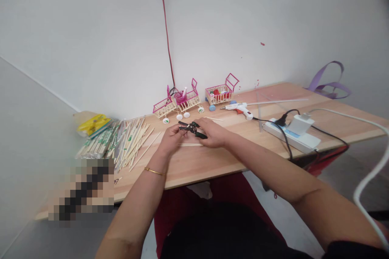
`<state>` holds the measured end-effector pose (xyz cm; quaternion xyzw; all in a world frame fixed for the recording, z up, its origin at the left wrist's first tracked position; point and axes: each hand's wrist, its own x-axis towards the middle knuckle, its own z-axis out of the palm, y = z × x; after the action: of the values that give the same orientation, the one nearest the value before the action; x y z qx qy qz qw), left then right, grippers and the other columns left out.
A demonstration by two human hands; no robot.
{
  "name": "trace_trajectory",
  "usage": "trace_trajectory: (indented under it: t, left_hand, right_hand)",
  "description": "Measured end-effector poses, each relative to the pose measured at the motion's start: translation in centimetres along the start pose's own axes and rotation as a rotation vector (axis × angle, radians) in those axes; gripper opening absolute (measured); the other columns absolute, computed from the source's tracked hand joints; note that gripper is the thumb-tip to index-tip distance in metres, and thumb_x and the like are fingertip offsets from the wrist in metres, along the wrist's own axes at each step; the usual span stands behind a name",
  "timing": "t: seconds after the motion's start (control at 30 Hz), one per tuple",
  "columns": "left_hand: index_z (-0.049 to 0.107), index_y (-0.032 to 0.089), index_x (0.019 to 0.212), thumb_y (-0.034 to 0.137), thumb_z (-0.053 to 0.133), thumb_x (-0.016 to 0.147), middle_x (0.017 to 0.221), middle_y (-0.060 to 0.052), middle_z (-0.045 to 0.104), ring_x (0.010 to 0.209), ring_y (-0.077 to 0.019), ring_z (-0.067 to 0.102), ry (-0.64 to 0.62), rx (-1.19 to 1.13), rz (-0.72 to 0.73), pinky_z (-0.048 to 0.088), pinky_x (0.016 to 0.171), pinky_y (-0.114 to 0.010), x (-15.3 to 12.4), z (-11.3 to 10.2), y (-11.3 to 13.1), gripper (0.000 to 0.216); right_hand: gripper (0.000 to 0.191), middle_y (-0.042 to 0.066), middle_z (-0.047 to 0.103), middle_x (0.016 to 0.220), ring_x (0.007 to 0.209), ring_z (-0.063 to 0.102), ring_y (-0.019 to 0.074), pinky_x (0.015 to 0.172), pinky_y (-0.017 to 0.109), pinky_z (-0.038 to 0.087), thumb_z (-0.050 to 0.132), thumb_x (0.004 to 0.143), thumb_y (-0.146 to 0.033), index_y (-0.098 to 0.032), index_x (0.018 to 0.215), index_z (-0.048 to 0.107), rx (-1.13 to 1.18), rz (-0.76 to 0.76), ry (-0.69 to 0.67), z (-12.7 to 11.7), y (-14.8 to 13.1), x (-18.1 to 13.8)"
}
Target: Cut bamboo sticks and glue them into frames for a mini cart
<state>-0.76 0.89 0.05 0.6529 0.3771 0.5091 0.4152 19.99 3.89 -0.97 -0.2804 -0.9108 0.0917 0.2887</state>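
Observation:
My right hand (212,132) is closed around the dark handles of a pair of pliers (191,128), whose jaws point left. Close to those jaws, the fingertips of my left hand (169,139) are pinched together; whatever is between them is too small to make out. Below the pliers, thin wooden sticks (190,144) lie on the table between my hands. Behind the tool stand small stick-built carts with pink trim: a left cart (165,109), a middle cart (189,102) and a right cart (219,95) with coloured things inside.
Loose chopsticks (135,145) and wrapped chopsticks (100,139) lie on the wooden table (188,166) at left, beside a yellow packet (94,124). A white glue gun (238,109) and clear glue sticks (259,115) are at right. Cords run from a power strip (291,135) near the right edge.

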Motion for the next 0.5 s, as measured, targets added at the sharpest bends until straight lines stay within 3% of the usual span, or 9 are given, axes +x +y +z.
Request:
trace_trajectory:
  t: [0.5]
  left_hand:
    - [0.063, 0.015, 0.065, 0.047, 0.067, 0.078, 0.064, 0.000, 0.056, 0.066, -0.0130, 0.050, -0.028, 0.019, -0.005, 0.040, 0.070, -0.027, 0.00, -0.12, -0.57, 0.035]
  right_hand:
    - [0.049, 0.013, 0.060, 0.104, 0.093, 0.054, 0.0275, 0.084, 0.040, 0.041, 0.061, 0.067, -0.023, -0.014, 0.114, 0.052, 0.032, 0.013, -0.017, -0.13, -0.32, 0.11]
